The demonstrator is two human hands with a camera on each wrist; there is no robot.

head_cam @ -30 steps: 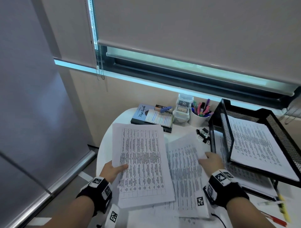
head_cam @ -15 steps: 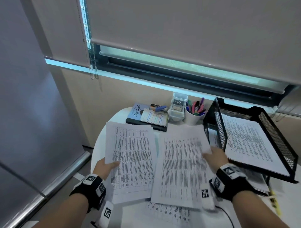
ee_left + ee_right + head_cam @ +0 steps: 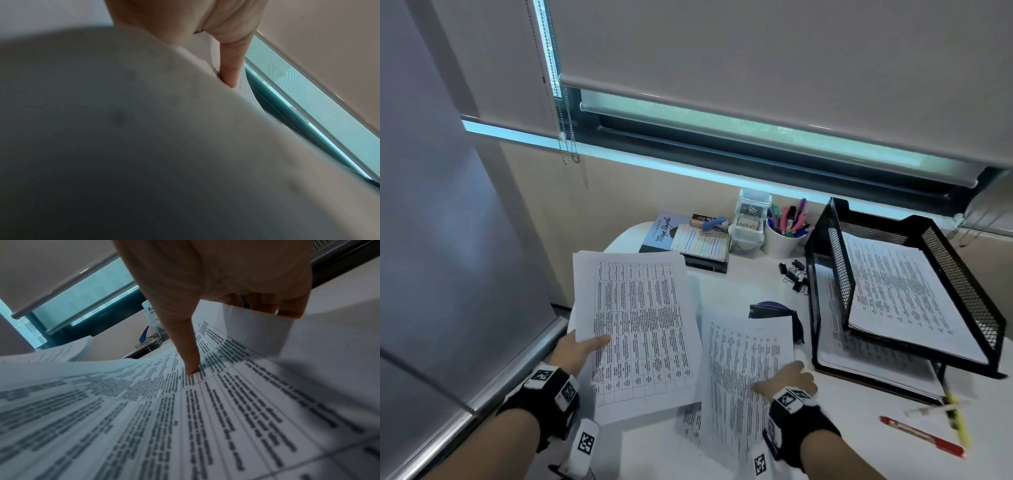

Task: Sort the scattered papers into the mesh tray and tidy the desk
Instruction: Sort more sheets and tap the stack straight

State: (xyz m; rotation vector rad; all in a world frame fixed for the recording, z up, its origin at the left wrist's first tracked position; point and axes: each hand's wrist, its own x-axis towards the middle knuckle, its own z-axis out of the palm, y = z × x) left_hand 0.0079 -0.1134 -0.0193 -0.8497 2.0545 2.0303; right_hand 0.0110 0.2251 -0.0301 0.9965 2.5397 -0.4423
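Observation:
My left hand (image 3: 582, 349) holds a stack of printed papers (image 3: 640, 329) lifted off the white desk (image 3: 859, 421), thumb on top at its left edge; the left wrist view shows the thumb (image 3: 230, 65) pressed on the paper's edge. My right hand (image 3: 784, 380) pinches a second printed sheet (image 3: 743, 373) at its right edge, thumb (image 3: 187, 344) on the print and fingers curled under. More sheets (image 3: 690, 421) lie beneath it. The black two-tier mesh tray (image 3: 962, 277) stands at the right, printed pages (image 3: 900, 287) in its upper tier and others in the lower tier (image 3: 866, 356).
Behind the papers lie a blue book (image 3: 659, 231) with a notepad, a clear box (image 3: 750, 222) and a white cup of pens (image 3: 786, 236). Binder clips (image 3: 792, 274) sit by the tray. A dark object (image 3: 774, 310) shows behind the right sheet. A red pen (image 3: 921, 437) and yellow highlighter (image 3: 957, 421) lie at the right.
My right hand has pulled its sheet back toward me and down, uncovering the dark object and binder clips. The left hand keeps its stack raised. The camera has tilted.

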